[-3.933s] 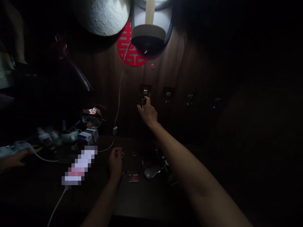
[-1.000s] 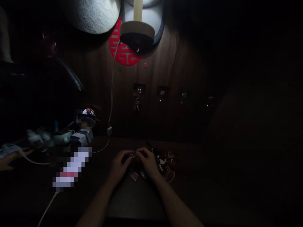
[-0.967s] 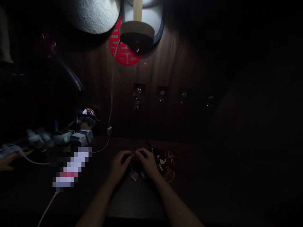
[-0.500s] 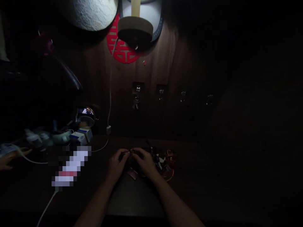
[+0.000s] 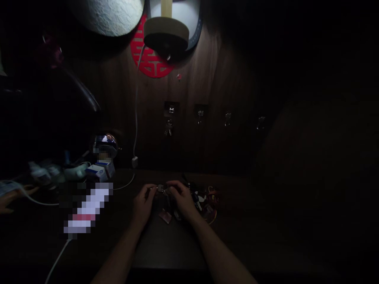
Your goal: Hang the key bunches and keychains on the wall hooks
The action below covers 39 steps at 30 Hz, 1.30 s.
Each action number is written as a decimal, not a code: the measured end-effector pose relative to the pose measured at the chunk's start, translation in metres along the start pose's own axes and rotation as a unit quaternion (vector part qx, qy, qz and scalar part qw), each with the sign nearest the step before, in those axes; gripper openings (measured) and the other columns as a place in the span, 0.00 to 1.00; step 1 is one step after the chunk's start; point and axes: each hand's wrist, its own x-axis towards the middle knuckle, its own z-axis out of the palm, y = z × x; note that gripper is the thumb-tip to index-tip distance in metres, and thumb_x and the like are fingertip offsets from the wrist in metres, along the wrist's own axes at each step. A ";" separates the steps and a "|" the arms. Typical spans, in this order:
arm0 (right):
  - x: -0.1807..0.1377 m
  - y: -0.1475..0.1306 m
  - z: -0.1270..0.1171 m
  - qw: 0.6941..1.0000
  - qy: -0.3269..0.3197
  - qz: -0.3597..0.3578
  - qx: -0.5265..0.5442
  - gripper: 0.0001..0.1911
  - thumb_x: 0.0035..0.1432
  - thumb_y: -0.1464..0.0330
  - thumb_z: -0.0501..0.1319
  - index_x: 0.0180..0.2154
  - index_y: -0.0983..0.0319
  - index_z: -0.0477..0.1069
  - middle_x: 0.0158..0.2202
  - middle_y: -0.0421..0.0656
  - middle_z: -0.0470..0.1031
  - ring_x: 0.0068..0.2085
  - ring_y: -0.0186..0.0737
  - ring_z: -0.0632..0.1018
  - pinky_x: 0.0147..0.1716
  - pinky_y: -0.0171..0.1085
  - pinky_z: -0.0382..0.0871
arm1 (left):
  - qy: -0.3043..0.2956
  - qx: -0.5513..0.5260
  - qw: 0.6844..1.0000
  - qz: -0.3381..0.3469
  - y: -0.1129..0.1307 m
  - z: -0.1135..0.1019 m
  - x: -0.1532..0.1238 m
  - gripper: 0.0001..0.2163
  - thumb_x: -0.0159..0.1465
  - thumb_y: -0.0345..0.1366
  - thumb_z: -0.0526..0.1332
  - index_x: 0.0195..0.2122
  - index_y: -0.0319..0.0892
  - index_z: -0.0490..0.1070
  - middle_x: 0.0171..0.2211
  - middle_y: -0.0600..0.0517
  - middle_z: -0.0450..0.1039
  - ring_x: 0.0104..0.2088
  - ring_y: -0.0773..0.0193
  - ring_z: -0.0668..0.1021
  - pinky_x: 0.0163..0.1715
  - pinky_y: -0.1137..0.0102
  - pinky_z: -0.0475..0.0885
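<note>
My left hand (image 5: 144,203) is closed in a pinch on a small metal key (image 5: 160,188), its pale head showing between my two hands. Opposite it, my right hand (image 5: 182,201) is closed around a bit of metal that looks like the key ring, mostly covered by the fingers. Under the hands, a small pinkish flat piece (image 5: 165,215) lies on the dark tabletop. Beside my right hand is a heap of keys and cords (image 5: 204,201), with red and yellow strands at its right side. Dim light hides the finer detail.
A second set of keys (image 5: 168,127) hangs from the left one of several wall hooks (image 5: 200,113). Small boxes (image 5: 99,172) and a round mirror (image 5: 106,140) stand at the left, near a blurred-out phone-like shape (image 5: 89,209) with a white cable. A lamp (image 5: 166,33) hangs above.
My hands have drawn slightly apart, and the key's head now shows between them. The view has shifted a little.
</note>
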 end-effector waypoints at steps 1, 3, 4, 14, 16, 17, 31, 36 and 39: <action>0.000 0.000 0.000 1.000 -0.004 0.008 0.004 0.11 0.52 0.65 0.56 0.36 0.60 0.73 0.33 0.39 0.75 0.35 0.37 0.74 0.35 0.34 0.66 | 0.000 0.001 1.000 0.001 0.000 0.000 0.000 0.12 0.59 0.46 0.53 0.34 0.45 0.70 0.30 0.54 0.76 0.32 0.62 0.77 0.34 0.70 0.70; 0.000 0.000 0.001 1.000 -0.010 0.017 0.010 0.11 0.52 0.65 0.57 0.36 0.59 0.74 0.33 0.39 0.76 0.35 0.37 0.74 0.35 0.34 0.66 | 0.001 0.002 1.000 0.003 0.001 0.000 0.000 0.12 0.59 0.46 0.53 0.34 0.45 0.70 0.29 0.54 0.76 0.32 0.62 0.77 0.34 0.70 0.70; 0.001 0.000 0.001 1.000 -0.013 0.018 0.012 0.11 0.52 0.65 0.57 0.36 0.59 0.74 0.33 0.39 0.76 0.35 0.38 0.74 0.35 0.34 0.66 | 0.003 0.003 1.000 0.004 0.002 0.000 0.000 0.12 0.59 0.46 0.53 0.33 0.45 0.70 0.29 0.54 0.76 0.32 0.62 0.77 0.34 0.70 0.70; 0.002 0.005 0.003 1.000 -0.001 0.007 0.000 0.06 0.50 0.65 0.60 0.28 0.60 0.71 0.26 0.37 0.72 0.32 0.36 0.72 0.33 0.33 0.64 | 0.004 0.006 1.000 0.014 0.000 0.001 0.000 0.11 0.59 0.45 0.53 0.33 0.45 0.70 0.30 0.54 0.75 0.33 0.62 0.77 0.35 0.70 0.70; 0.003 0.007 0.002 1.000 0.006 -0.011 -0.011 0.05 0.50 0.66 0.59 0.27 0.60 0.70 0.26 0.37 0.70 0.32 0.36 0.72 0.34 0.34 0.63 | 0.004 0.006 1.000 0.021 -0.001 0.001 0.000 0.11 0.59 0.45 0.53 0.33 0.45 0.70 0.31 0.54 0.75 0.34 0.62 0.77 0.36 0.69 0.70; 0.003 0.007 0.002 0.999 0.010 -0.027 -0.014 0.05 0.50 0.66 0.59 0.26 0.60 0.70 0.28 0.37 0.71 0.33 0.36 0.72 0.36 0.34 0.63 | 0.002 0.006 1.000 0.024 -0.001 0.001 0.000 0.11 0.59 0.44 0.54 0.33 0.45 0.70 0.32 0.54 0.75 0.35 0.62 0.76 0.37 0.69 0.70; 0.003 -0.004 -0.003 0.994 0.059 -0.092 0.005 0.04 0.50 0.67 0.61 0.25 0.60 0.71 0.34 0.41 0.70 0.40 0.38 0.71 0.43 0.36 0.62 | -0.006 0.016 0.993 0.120 0.005 0.000 -0.004 0.10 0.61 0.41 0.53 0.38 0.45 0.71 0.38 0.50 0.73 0.42 0.60 0.74 0.45 0.65 0.69; 0.003 -0.002 -0.001 0.995 0.037 -0.083 0.026 0.05 0.50 0.66 0.61 0.26 0.60 0.72 0.37 0.42 0.70 0.42 0.38 0.71 0.44 0.36 0.61 | -0.046 0.006 0.991 0.129 0.005 0.009 -0.004 0.12 0.61 0.40 0.53 0.42 0.46 0.71 0.43 0.50 0.73 0.45 0.61 0.74 0.48 0.64 0.68; 0.003 -0.003 -0.001 0.996 0.034 -0.080 0.034 0.06 0.50 0.65 0.61 0.25 0.60 0.72 0.36 0.42 0.70 0.41 0.38 0.71 0.43 0.36 0.62 | -0.054 -0.009 0.994 0.090 0.008 0.013 -0.004 0.12 0.60 0.41 0.54 0.41 0.45 0.72 0.41 0.50 0.75 0.43 0.60 0.75 0.46 0.64 0.69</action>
